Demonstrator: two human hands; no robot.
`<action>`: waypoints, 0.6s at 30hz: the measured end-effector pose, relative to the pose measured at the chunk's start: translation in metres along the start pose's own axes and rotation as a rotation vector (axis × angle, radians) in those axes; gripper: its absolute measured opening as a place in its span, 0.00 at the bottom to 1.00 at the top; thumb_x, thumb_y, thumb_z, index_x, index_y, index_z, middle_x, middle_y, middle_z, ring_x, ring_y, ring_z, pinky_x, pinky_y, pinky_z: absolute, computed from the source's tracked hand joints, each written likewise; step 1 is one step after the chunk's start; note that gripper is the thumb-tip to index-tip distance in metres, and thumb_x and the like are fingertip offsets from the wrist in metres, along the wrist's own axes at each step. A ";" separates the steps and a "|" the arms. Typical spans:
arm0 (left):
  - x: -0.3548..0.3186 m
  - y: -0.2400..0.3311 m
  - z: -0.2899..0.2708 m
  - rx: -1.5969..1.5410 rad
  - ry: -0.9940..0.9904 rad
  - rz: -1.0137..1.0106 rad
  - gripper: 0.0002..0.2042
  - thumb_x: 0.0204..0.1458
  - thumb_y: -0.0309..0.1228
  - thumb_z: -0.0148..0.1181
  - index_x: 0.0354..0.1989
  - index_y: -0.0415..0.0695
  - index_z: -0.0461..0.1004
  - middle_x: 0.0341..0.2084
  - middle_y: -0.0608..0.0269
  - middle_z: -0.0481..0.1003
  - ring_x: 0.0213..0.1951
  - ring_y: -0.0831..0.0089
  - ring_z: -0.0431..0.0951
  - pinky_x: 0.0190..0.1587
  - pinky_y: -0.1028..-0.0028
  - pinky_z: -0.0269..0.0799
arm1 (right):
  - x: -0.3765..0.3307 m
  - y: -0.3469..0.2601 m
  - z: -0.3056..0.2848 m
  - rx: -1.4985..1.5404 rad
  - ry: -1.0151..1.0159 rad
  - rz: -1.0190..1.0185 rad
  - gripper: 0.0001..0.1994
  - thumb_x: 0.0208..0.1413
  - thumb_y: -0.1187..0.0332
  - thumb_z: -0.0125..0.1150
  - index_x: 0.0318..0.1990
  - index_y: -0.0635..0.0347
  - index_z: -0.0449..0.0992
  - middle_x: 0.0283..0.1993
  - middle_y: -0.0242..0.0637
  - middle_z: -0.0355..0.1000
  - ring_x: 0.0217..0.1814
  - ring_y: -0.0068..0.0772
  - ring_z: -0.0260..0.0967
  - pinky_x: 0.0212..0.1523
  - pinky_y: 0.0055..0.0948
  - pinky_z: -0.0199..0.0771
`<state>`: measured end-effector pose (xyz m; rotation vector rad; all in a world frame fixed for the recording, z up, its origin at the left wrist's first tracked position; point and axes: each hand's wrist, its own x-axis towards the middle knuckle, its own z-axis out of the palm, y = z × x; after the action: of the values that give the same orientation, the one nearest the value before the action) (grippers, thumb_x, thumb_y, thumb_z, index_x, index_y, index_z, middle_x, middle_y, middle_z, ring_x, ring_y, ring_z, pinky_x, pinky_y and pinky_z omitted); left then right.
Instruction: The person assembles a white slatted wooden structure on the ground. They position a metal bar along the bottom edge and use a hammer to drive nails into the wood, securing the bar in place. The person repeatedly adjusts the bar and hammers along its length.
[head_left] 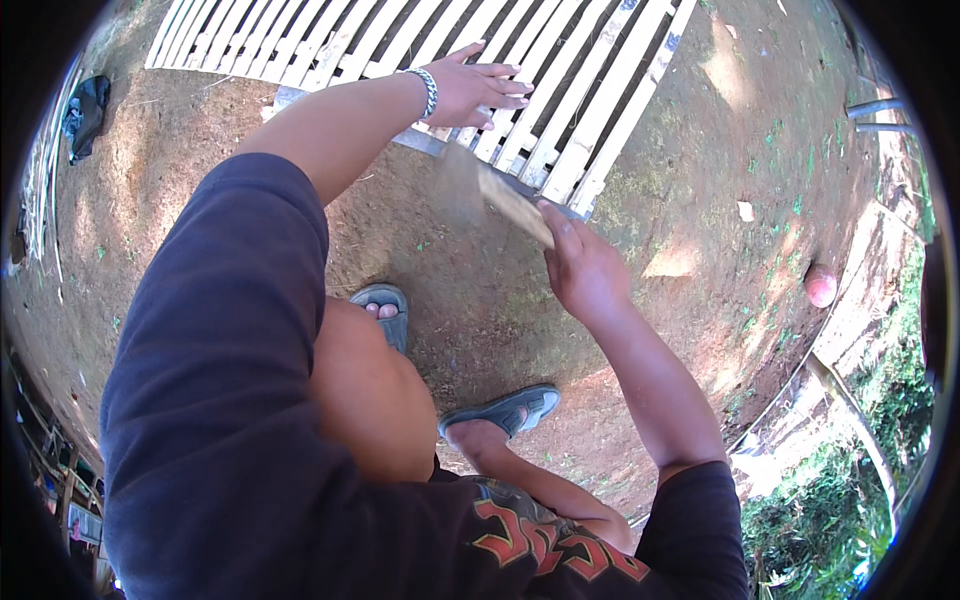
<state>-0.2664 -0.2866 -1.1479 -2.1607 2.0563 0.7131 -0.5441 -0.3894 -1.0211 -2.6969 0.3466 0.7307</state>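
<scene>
My left hand [472, 92] lies with fingers spread on a slatted panel [560, 110] of pale wooden or bamboo strips, close to its near edge. A chain bracelet [428, 92] circles that wrist. My right hand [588, 268] is closed around the pale wooden handle [515, 205] of a tool, off the panel's near corner. The tool's far end [458, 185] is smeared by motion, so its kind cannot be made out; it appears just below my left hand. Whether it touches the panel cannot be told.
Bare brown soil [400, 220] surrounds the panel. My sandalled feet [500, 412] stand on it. A reddish ball-like object [820, 286] lies at the right. A dark bag-like item [86, 118] is at the far left. Greenery and a pale branch [860, 425] border the lower right.
</scene>
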 end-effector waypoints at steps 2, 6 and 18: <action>0.003 0.002 -0.001 0.004 0.002 0.004 0.30 0.65 0.45 0.55 0.76 0.69 0.57 0.79 0.89 0.46 0.79 0.79 0.42 0.81 0.51 0.29 | 0.001 0.010 0.012 -0.042 0.003 -0.005 0.22 0.70 0.67 0.51 0.70 0.51 0.63 0.51 0.48 0.76 0.41 0.49 0.79 0.41 0.42 0.83; 0.004 -0.004 -0.002 0.034 -0.010 0.006 0.30 0.65 0.45 0.55 0.76 0.68 0.57 0.79 0.89 0.46 0.79 0.79 0.42 0.81 0.51 0.28 | 0.019 0.008 0.011 -0.003 -0.073 0.197 0.21 0.69 0.67 0.53 0.68 0.51 0.65 0.50 0.47 0.77 0.42 0.50 0.79 0.43 0.43 0.83; 0.003 -0.002 0.006 0.010 0.031 0.000 0.30 0.64 0.46 0.57 0.75 0.68 0.58 0.78 0.88 0.49 0.79 0.80 0.43 0.81 0.51 0.30 | -0.002 0.019 0.039 0.375 0.223 0.163 0.20 0.69 0.63 0.56 0.65 0.53 0.66 0.39 0.52 0.78 0.38 0.55 0.80 0.38 0.53 0.80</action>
<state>-0.2660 -0.2865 -1.1553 -2.1795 2.0705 0.6727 -0.5687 -0.3919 -1.0567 -2.4104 0.6911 0.3592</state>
